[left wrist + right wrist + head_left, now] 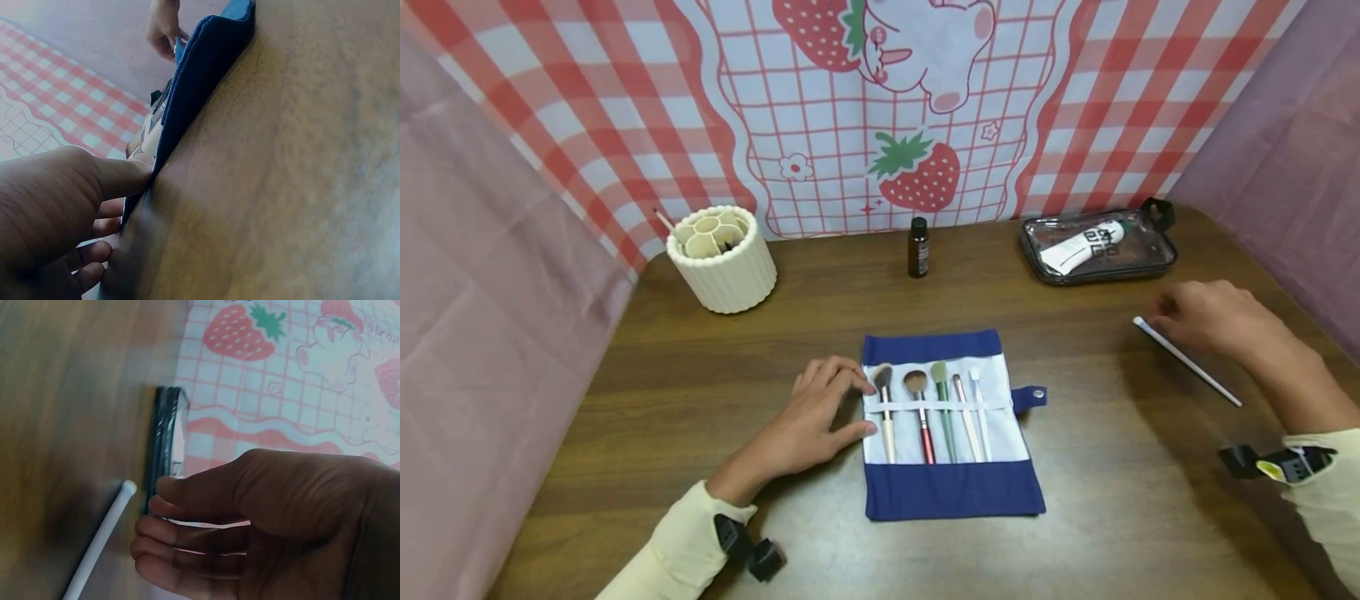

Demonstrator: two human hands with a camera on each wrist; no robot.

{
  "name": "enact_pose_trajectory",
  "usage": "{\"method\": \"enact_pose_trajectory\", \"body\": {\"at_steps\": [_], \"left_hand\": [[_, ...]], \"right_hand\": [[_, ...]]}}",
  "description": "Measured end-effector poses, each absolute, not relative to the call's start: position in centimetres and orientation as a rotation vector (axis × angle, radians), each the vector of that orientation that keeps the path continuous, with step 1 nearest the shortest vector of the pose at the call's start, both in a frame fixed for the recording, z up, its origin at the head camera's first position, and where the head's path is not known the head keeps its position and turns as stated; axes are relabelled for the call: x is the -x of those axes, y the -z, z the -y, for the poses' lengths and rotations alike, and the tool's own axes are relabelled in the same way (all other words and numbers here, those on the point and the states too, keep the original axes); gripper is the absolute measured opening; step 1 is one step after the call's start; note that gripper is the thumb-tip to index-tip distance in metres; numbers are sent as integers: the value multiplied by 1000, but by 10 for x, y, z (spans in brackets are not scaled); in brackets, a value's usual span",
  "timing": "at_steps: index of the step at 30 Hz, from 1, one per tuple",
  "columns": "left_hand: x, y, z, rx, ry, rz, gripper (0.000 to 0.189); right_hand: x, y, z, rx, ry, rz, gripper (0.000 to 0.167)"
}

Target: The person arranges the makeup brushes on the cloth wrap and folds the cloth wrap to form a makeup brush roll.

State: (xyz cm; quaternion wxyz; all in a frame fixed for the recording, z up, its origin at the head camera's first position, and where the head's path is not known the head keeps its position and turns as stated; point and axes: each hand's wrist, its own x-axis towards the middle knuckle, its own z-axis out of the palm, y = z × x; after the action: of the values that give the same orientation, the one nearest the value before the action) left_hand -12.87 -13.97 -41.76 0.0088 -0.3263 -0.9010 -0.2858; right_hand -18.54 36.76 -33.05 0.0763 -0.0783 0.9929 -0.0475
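Note:
A blue fabric brush roll (955, 492) lies unrolled on the table, its pale lining showing. Several makeup brushes stand in a row under its white elastic strap, among them a red-handled brush (927, 429) and a green brush (946, 408). My left hand (820, 408) rests at the roll's left edge, thumb and fingertips touching the fabric; the left wrist view shows the thumb (128, 175) on that edge. Over at the right, a slim white brush (1187, 361) lies alone on the wood. Beside its upper end hovers my right hand (1217, 321), fingers loosely bent and holding nothing.
A cream ribbed holder (726, 271) with compartments stands at the back left. The small dark bottle (918, 248) is at the back middle. At the back right lies a clear black-edged pouch (1138, 257) with a white tube (1078, 250). Cloth hangs behind and at both sides.

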Motion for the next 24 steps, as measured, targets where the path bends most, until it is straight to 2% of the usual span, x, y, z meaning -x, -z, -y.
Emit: {"method": "enact_pose_trajectory", "body": {"at_steps": [9,16,21,24], "left_hand": [[129,418,139,1024,903,2807,40],[129,418,139,1022,909,2811,39],[129,418,139,1021,910,2808,39],[129,418,139,1019,916,2804,39]], "right_hand": [[184,348,-377,176,206,-2926,19],[184,352,-376,169,218,-2945,11],[186,350,-373,202,211,-2970,20],[187,347,-369,257,279,-2980,19]]}}
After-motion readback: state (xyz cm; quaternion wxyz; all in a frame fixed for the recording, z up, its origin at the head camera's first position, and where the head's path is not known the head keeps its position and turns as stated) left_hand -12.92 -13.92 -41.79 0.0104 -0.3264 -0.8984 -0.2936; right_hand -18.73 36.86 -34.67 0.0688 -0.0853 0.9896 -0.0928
